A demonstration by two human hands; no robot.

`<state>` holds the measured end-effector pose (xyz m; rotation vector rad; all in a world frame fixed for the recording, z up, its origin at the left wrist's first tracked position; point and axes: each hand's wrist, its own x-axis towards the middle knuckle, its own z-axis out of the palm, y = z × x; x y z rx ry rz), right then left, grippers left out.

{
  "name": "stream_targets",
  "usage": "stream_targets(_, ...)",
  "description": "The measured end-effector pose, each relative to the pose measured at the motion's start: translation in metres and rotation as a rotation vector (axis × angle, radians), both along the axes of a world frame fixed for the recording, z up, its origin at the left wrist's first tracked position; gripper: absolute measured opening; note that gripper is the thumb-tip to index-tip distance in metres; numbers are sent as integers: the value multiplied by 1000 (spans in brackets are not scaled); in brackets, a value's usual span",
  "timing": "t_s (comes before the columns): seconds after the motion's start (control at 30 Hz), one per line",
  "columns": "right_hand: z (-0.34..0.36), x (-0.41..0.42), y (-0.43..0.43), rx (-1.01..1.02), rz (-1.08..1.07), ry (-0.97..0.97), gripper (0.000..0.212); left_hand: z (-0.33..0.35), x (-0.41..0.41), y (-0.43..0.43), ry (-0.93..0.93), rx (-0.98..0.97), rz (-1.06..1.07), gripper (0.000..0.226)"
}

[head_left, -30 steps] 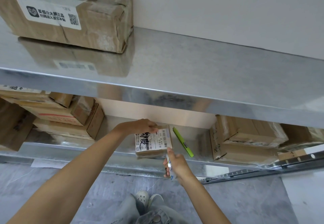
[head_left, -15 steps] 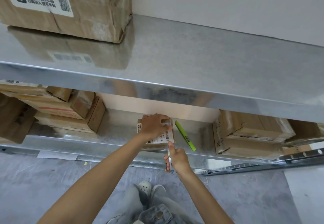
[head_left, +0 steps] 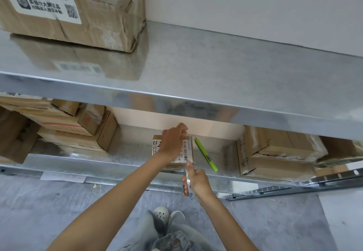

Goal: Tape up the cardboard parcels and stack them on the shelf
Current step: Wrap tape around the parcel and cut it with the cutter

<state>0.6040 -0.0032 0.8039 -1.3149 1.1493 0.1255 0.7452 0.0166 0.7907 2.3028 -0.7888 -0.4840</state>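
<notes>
On the lower shelf (head_left: 133, 158), the small parcel (head_left: 187, 151) sits mid-way. The left hand (head_left: 172, 142) grips its top and the right hand (head_left: 198, 180) pinches what looks like a tape strip (head_left: 188, 179) at its near edge. Taping step, I'd guess; next up is smoothing the tape flat.

Small parcel (head_left: 189, 153): brown cardboard; white label with black barcode stripes and print.
Marker (head_left: 206, 155): bright lime green with a small dark band.
Slim tool (head_left: 189, 183): white, seemingly blue at one end; blurred.
Shelf (head_left: 216, 70): silvery grey metal, faintly mottled.
Top box (head_left: 108, 15): brown; white label with black characters and a QR code.
Left stack (head_left: 64, 128): brown, one red-orange band.
Floor (head_left: 49, 201): grey, marbled.
</notes>
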Motion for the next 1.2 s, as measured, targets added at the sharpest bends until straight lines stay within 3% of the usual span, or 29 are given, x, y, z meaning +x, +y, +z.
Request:
stream_targets(0.07, 1, -1, 0, 14, 0, -4, 61, 6, -2, 19, -92, 52, -143, 30)
stream_targets(0.2, 4, -2, 0, 32, -8, -9, 61, 17, -8, 56, -229, 467, -532, 77)
stream_targets(0.3, 6, -3, 0, 44, -26, -24, 60, 12, -6, 60, -300, 586, -651, 94)
stream_targets(0.37, 11, -3, -1, 21, -30, -57, 58, 13, -5, 57, -324, 600, -653, 86)
stream_targets(0.63, 41, -18, 3, -170, 27, -381, 55, 43, 7, 47, -123, 486, -560, 52)
stream_targets(0.9, 28, -13, 15, -86, -129, -190, 54, 43, 25, 41, -29, 388, -479, 45)
stream_targets(1.2, 0, -6, 13, -186, -154, -105, 62, 39, 35, 36, 16, 358, -495, 41)
